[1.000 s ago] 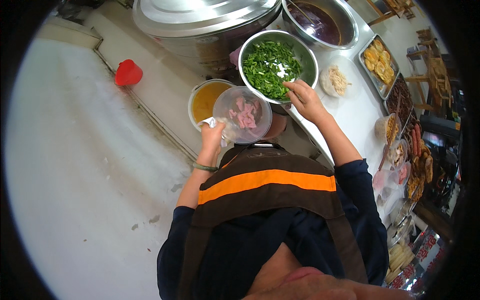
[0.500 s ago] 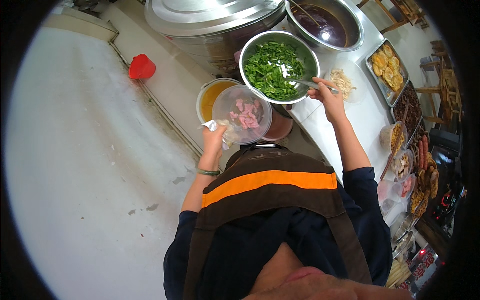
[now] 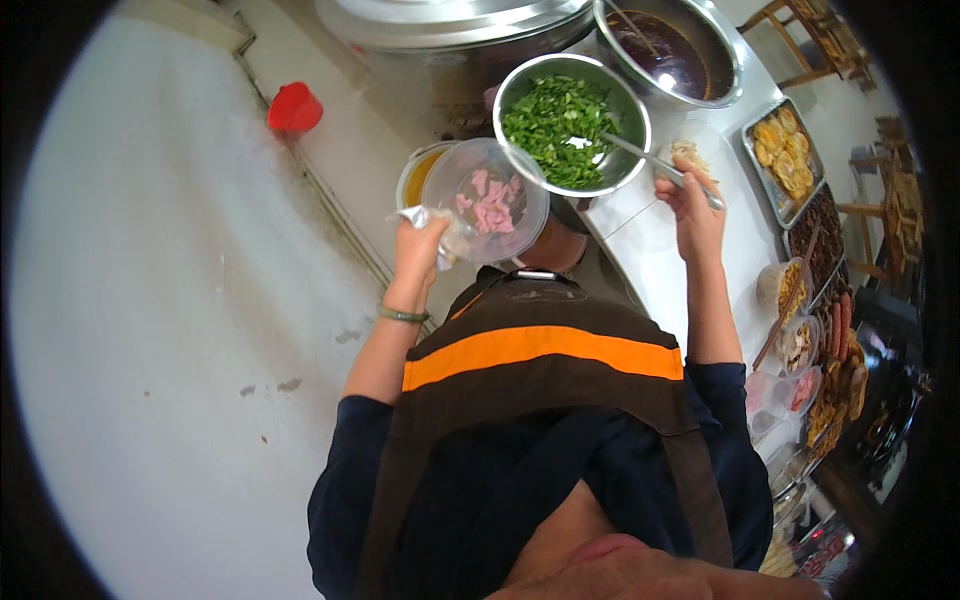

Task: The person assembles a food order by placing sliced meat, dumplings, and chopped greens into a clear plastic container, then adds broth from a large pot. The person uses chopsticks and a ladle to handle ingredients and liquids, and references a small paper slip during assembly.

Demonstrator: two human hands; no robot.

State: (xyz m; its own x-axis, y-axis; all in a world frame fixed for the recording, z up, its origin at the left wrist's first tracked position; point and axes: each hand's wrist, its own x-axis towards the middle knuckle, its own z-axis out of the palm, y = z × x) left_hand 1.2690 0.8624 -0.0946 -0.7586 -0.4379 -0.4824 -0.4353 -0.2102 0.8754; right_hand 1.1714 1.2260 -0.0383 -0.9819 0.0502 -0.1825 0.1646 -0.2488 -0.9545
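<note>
My left hand (image 3: 422,240) grips the edge of a clear plastic bowl (image 3: 522,232), with a crumpled white tissue or cloth (image 3: 424,214) between hand and bowl. Several pink pieces, like raw meat slices (image 3: 491,212), lie inside it. The bowl's far right edge overlaps a metal bowl (image 3: 631,112) of chopped greens (image 3: 560,130). In my right hand (image 3: 692,218) is the handle of a metal spoon (image 3: 645,154). Its far end reaches into the greens, and its tip is hard to make out.
Far ahead stand a large lidded metal pot (image 3: 440,25) and a metal basin of dark liquid (image 3: 680,60). Beneath the plastic bowl is a bucket of yellow liquid (image 3: 414,185). Food trays (image 3: 783,155) and tubs (image 3: 778,290) line the white counter (image 3: 650,255). A red bucket (image 3: 294,108) stands left.
My right hand has drawn back to the right with the spoon, its handle now farther out from the bowl. The left hand still holds the plastic bowl. The view has shifted slightly.
</note>
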